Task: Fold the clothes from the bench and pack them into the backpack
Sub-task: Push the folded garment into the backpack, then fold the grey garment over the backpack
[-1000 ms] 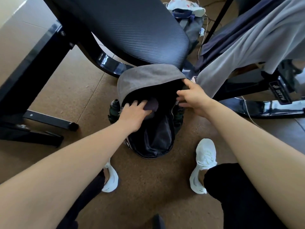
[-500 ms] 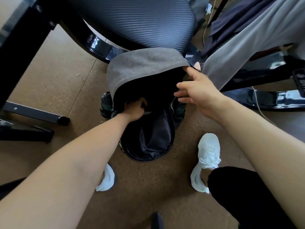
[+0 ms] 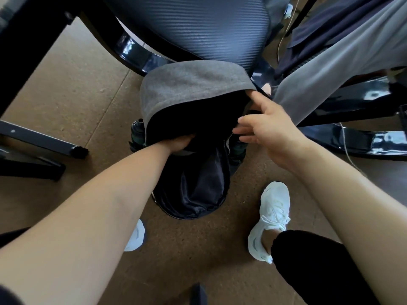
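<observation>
Packing is the step in hand, I judge. My left grip [image 3: 179, 143] is sunk into the mouth of the black fabric backpack [image 3: 198, 183], which stands on the brown floor [image 3: 66, 84] at centre frame. Its fingers are lost in the dark, so I cannot tell whether they hold anything. My right grip [image 3: 262, 126] is spread, thumb tucked under the backpack's grey felt flap [image 3: 189, 89]. Light grey trousers [image 3: 319, 69] and a navy garment [image 3: 330, 25] hang unfolded at upper right. The next move calls for freeing the left grip and fetching those.
</observation>
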Tool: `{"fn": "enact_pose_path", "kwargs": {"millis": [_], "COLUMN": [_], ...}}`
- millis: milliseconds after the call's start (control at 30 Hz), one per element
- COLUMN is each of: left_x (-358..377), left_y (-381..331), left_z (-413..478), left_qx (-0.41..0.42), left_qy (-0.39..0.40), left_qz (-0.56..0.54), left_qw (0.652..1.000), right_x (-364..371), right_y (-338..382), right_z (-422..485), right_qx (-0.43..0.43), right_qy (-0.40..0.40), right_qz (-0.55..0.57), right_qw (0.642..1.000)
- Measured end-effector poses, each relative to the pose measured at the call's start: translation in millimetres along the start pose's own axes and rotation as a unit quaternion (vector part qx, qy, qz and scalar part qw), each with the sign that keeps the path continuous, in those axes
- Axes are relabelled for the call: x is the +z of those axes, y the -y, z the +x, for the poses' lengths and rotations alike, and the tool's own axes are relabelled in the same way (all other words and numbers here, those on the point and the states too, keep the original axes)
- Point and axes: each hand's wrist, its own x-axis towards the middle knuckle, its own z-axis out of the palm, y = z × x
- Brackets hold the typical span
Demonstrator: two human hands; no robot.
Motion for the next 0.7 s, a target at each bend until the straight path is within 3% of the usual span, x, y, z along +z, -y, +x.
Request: {"fn": "enact_pose_path", "kwargs": {"millis": [200, 333, 433, 567, 700], "left_x": [-6, -12, -14, -13, -3], "left_y": [-14, -14, -18, -48, -108], "left_z": [-55, -92, -121, -161, -196], "left_qx": [0.103, 0.136, 0.183, 0.273, 0.350], "left_qy": [-0.015, -0.044, -0.058, -0.058, -0.048], "left_qz": [0.206, 0.233, 0.190, 0.195, 0.190], "left_qw": [0.973, 0.962, 0.963, 0.940, 0.916], "right_x": [-5, -15, -22, -36, -61], "right_y": [6, 15, 21, 31, 42], "right_z": [-11, -20, -27, -34, -38], "right_qx": [-0.059, -0.077, -0.084, -0.095, -0.068], "right_qy": [-0.006, 0.000, -0.031, -0.202, -0.377], "right_qz": [-0.143, -0.197, -0.190, -0.087, 0.091], "right_qw": [0.988, 0.977, 0.978, 0.971, 0.919]}}
